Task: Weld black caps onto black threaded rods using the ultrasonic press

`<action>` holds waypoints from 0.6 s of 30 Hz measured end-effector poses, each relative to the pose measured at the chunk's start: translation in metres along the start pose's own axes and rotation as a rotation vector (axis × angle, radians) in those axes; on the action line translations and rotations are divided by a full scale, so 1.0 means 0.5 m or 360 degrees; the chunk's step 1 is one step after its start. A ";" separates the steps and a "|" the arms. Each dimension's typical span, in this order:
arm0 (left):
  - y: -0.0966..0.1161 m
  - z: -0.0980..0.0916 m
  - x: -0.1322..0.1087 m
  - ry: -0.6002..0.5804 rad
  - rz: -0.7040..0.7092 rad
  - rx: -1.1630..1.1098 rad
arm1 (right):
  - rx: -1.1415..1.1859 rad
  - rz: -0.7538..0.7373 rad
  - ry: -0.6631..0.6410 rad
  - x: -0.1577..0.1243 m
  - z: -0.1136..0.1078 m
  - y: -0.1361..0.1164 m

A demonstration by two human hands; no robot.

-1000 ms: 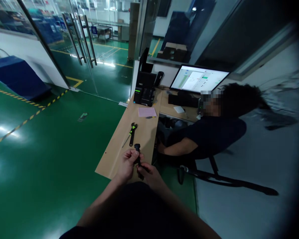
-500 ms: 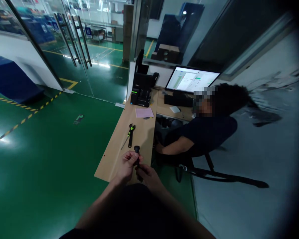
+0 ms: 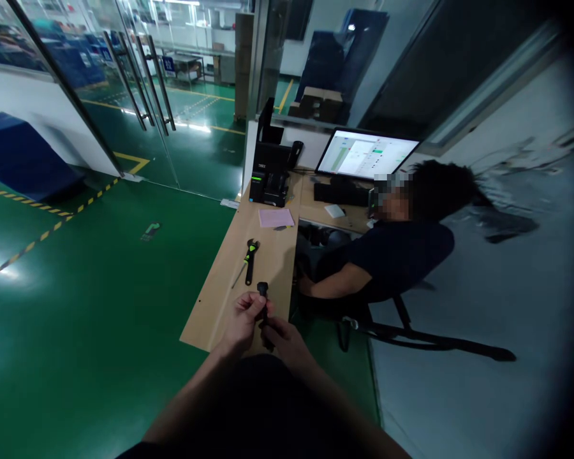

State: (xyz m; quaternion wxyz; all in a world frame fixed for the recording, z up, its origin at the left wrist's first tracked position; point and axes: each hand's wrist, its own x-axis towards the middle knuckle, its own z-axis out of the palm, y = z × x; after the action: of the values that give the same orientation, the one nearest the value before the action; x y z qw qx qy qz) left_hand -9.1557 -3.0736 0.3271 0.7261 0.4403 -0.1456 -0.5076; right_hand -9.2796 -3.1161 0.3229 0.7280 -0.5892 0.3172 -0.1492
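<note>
Left hand (image 3: 242,326): thumb and fingers pinched on a black bolt-like piece (image 3: 263,289), just below its wide head; right hand (image 3: 287,339) closed round its lower part. Piece sits between the two sets of fingers, above the near end of the wooden table (image 3: 213,312), head pointing away from the wearer

Handling, my judgement: best to let the left pinch steady the head end while the right fingertips do the fine work; both grips in one line, light pressure, so nothing twists loose. Lower end mostly hidden by the right fingers; tilting it into view would help

Just beyond the left fingertips: adjustable wrench (image 3: 249,271), a thin-shafted tool (image 3: 239,275) against it. Farther out, pink sheet (image 3: 276,218)

Containers: cardboard boxes (image 3: 321,102) far beyond the fingers, behind glass; contents cannot be told
</note>
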 end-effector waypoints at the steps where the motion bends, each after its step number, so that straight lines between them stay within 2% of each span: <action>1: 0.000 0.001 0.000 0.0007 0.0002 0.0006 | -0.0006 0.0002 0.0003 0.000 -0.001 0.001; 18: -0.012 0.012 0.000 0.0002 0.0006 0.0057 | -0.0012 -0.0022 -0.0021 -0.006 -0.021 0.008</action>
State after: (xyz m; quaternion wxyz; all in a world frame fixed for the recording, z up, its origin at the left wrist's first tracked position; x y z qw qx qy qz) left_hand -9.1634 -3.0769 0.3258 0.7191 0.4533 -0.1552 -0.5033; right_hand -9.2892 -3.1212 0.3188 0.7267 -0.5952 0.3089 -0.1492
